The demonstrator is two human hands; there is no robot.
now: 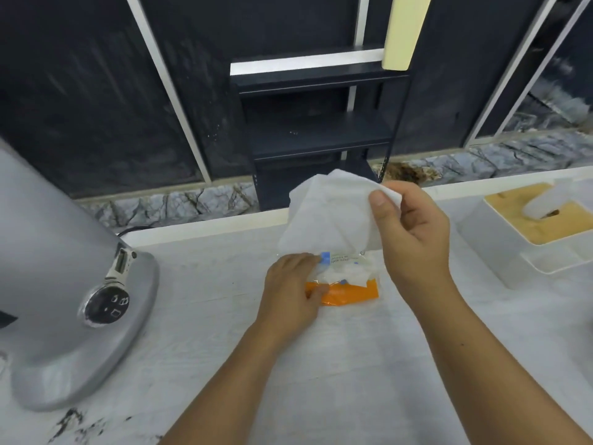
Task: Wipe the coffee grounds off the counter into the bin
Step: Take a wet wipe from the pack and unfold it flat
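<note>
My right hand [414, 232] pinches a white tissue [330, 216] between thumb and fingers and holds it up above an orange and clear tissue packet [348, 284]. The packet lies flat on the white counter [353, 364]. My left hand [292, 290] presses down on the packet's left end, fingers curled over it. The tissue's lower edge still hangs at the packet's opening. Dark coffee grounds [75, 423] are scattered on the counter at the near left, just in front of the grey machine. No bin can be clearly told apart in this view.
A grey coffee machine [64, 300] with a round dial stands at the left. A white box with a wooden lid [526, 239] sits at the right. Behind the counter edge are a dark metal shelf [321, 130] and dark glass panels.
</note>
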